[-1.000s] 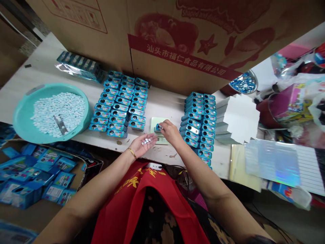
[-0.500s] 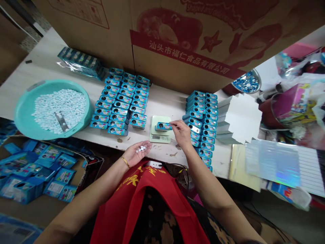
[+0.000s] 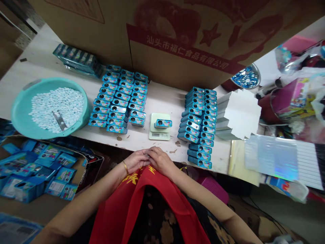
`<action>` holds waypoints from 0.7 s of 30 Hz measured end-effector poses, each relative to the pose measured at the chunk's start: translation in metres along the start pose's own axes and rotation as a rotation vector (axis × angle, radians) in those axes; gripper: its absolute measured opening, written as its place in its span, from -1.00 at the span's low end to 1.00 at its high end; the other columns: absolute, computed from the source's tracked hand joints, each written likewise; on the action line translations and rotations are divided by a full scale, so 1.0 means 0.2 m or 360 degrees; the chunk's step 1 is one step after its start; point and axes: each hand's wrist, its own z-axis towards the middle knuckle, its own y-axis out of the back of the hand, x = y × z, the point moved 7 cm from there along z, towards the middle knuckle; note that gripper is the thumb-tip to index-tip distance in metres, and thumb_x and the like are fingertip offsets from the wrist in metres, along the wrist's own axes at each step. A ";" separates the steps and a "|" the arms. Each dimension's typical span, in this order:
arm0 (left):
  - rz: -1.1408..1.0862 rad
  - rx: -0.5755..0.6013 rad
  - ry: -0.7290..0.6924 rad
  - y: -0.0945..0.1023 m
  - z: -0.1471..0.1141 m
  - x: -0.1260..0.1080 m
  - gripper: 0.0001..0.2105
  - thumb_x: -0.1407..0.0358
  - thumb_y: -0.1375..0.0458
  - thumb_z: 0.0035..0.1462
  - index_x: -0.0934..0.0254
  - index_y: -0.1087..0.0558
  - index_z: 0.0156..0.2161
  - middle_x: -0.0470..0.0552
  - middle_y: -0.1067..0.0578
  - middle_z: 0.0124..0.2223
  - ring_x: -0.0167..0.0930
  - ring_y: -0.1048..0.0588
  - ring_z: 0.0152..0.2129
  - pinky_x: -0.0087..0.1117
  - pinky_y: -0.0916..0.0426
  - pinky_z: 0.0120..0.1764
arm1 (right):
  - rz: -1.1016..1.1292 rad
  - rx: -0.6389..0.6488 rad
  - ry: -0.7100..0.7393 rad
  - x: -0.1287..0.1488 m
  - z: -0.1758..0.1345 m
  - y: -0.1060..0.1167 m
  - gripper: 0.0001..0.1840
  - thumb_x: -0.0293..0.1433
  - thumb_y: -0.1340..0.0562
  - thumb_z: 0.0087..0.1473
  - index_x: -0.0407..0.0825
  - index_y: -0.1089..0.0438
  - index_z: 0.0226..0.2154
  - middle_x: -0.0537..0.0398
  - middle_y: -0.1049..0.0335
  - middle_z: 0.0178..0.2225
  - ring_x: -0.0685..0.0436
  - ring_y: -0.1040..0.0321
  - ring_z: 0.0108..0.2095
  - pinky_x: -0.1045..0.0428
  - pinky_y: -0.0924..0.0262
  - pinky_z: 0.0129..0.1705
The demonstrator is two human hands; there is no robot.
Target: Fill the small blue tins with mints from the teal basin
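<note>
Just in front of the table edge my two hands meet. My left hand (image 3: 136,161), a gold bangle at its wrist, is cupped and mostly covered by the right; the white candies seen in its palm a moment ago are hidden. Fingers of my right hand (image 3: 161,162) are bent down into the left palm, and what they pinch does not show. Beyond them, a pale green kitchen scale (image 3: 159,135) carries one small blue box (image 3: 163,124) with a dark round hole in its upper side.
At left stands a turquoise basin (image 3: 19,113) of white candies with a metal scoop. Rows of blue boxes (image 3: 117,108) flank the scale, with more rows at right (image 3: 200,125). A large carton (image 3: 162,67) walls the back. Flattened blue boxes (image 3: 50,152) fill a carton below left.
My right hand has let go of the blue box on the scale and come back to my left hand, covering the candies. Several boxes in the right-hand rows show more clearly.
</note>
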 end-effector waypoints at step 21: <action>-0.0174 -0.0159 -0.0082 0.09 -0.02 -0.06 -0.70 0.54 -0.10 -0.06 0.45 -0.39 -0.14 0.23 -0.44 -0.13 -0.32 -0.41 -0.18 -0.29 -0.21 -0.03 | 0.0101 -0.0453 0.0112 -0.13 0.10 0.29 -0.79 -0.46 -0.06 0.05 -0.03 -0.32 -0.24 0.03 -0.31 -0.31 -0.05 -0.22 -0.25 0.03 -0.18 -0.19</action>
